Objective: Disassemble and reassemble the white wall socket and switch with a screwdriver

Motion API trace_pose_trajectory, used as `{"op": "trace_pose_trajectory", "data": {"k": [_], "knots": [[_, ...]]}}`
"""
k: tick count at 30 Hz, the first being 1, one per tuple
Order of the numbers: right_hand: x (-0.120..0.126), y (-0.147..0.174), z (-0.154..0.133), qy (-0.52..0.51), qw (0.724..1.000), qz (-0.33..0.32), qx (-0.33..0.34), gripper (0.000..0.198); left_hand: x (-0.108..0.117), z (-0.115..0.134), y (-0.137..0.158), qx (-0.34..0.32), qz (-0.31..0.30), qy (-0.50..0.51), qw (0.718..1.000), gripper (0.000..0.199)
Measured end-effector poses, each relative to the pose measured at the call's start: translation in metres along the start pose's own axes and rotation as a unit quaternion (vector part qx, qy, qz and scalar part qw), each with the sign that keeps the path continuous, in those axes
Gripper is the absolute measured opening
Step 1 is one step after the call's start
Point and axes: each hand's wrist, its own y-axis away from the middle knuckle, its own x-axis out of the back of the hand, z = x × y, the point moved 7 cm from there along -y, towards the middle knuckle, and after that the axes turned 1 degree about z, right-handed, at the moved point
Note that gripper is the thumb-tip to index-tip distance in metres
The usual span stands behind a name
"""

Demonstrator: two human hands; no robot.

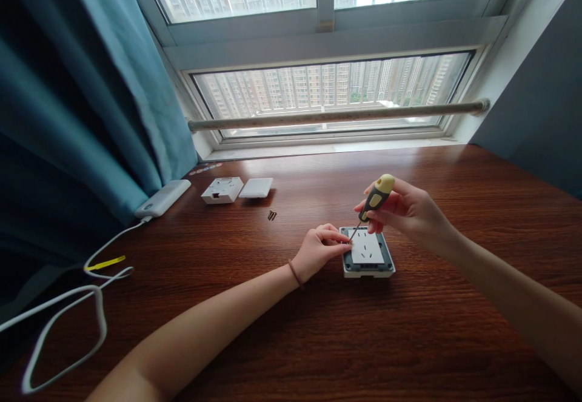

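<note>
A white wall socket [367, 248] with a grey frame lies face up on the wooden table, its slots showing. My right hand [400, 211] is closed around a yellow-and-grey screwdriver [377, 197], held at a slant with its thin shaft pointing down to the socket's left side. At that spot the thumb and forefinger of my left hand [322, 247] are pinched together, close to the screwdriver tip. Whatever they hold, if anything, is too small to make out.
Several small dark screws [271, 215] lie left of the socket. Behind them are a white box [222, 190] and a white cover plate [256, 188]. A white power bank [163, 198] with a white cable [100, 317] sits by the blue curtain [91, 74]. A window and rail stand behind the table.
</note>
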Motion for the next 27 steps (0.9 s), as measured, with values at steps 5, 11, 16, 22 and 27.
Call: {"op": "trace_pose_trajectory", "data": {"k": [5, 11, 16, 22, 27], "knots": [[0.011, 0.000, 0.010, 0.086, 0.992, 0.087, 0.021, 0.037, -0.001, 0.003, 0.000, 0.000, -0.011, 0.001, 1.000, 0.022], [0.009, 0.000, 0.010, 0.112, 0.990, 0.077, 0.035, 0.037, -0.004, 0.007, 0.000, 0.017, -0.056, 0.006, 0.998, 0.050], [0.007, 0.001, 0.008, 0.103, 0.991, 0.068, 0.049, 0.035, -0.003, 0.016, 0.004, -0.059, -0.065, -0.124, 0.988, 0.081], [0.008, 0.000, 0.011, 0.092, 0.992, 0.073, 0.050, 0.037, -0.013, 0.018, 0.009, -0.105, -0.118, -0.127, 0.979, 0.099], [0.007, 0.000, 0.010, 0.102, 0.991, 0.066, 0.053, 0.037, -0.014, 0.017, 0.008, -0.102, -0.112, -0.131, 0.980, 0.091]]}}
